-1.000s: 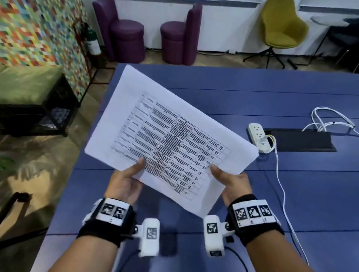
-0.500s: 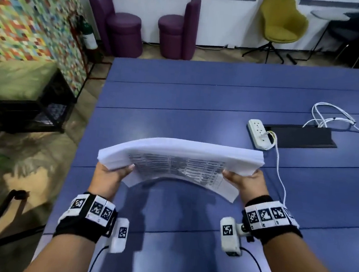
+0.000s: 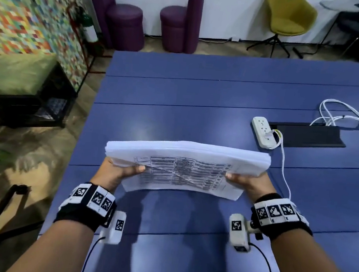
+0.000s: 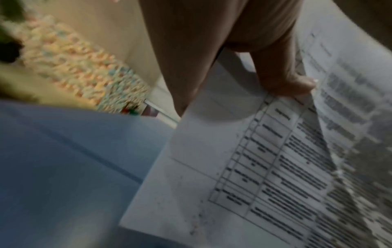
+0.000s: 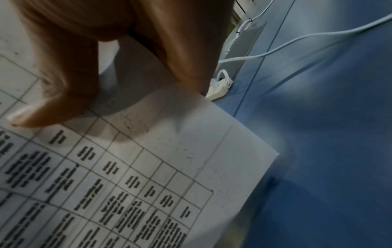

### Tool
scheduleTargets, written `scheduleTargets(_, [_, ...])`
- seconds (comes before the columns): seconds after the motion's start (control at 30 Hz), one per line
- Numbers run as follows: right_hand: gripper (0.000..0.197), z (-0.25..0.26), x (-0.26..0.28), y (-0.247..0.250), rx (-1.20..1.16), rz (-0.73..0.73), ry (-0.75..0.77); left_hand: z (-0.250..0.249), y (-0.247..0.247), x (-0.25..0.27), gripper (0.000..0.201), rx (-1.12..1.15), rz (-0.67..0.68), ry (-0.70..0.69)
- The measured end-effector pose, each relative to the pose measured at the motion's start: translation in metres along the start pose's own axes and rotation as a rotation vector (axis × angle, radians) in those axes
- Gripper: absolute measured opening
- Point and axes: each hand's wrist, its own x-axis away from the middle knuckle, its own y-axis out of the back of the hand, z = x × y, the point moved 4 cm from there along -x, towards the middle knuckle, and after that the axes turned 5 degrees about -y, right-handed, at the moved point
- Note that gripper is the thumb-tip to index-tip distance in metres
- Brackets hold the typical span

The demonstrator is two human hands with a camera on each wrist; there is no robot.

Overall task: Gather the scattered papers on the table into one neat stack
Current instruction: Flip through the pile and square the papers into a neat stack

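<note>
our left hand (image 3: 114, 171) and right hand (image 3: 246, 181) each grip one short end of the stack of papers (image 3: 185, 167), thumbs on the printed top sheet, holding it up over the near part of the blue table (image 3: 177, 96). the stack bows upward in the middle and its near sheets fan unevenly. the tabletop beyond lies bare up to its far edge. to the right sit a white power strip (image 3: 263, 132), its cable (image 3: 284, 166) and a black cable tray (image 3: 309, 135). purple seats (image 3: 123, 24) stand past the table.
</note>
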Motion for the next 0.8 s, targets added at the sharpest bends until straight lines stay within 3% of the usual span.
scheduleTargets(0.13, [0.055, 0.005, -0.001, 0.004, -0.013, 0.039, 0.007, -0.007, 0.007, -0.007, 0.072, -0.023, 0.071, 0.026])
scheduleTargets(0.27, [0.092, -0.018, -0.005, 0.007, 0.041, 0.062, -0.101, 0.008, 0.012, -0.004, 0.081, -0.061, 0.09, 0.119])
scheduleTargets(0.57, [0.074, -0.002, -0.01, 0.003, 0.056, 0.099, -0.027, -0.002, 0.014, -0.012, 0.079, -0.048, 0.05, 0.067])
scheduleTargets(0.73, [0.088, -0.017, -0.006, 0.003, 0.104, 0.076, -0.097, 0.019, 0.003, 0.001, 0.054, -0.039, 0.108, 0.147])
scheduleTargets(0.8, [0.094, -0.018, -0.005, 0.001, 0.105, 0.087, -0.112, 0.022, 0.003, 0.002, 0.064, -0.006, 0.095, 0.142])
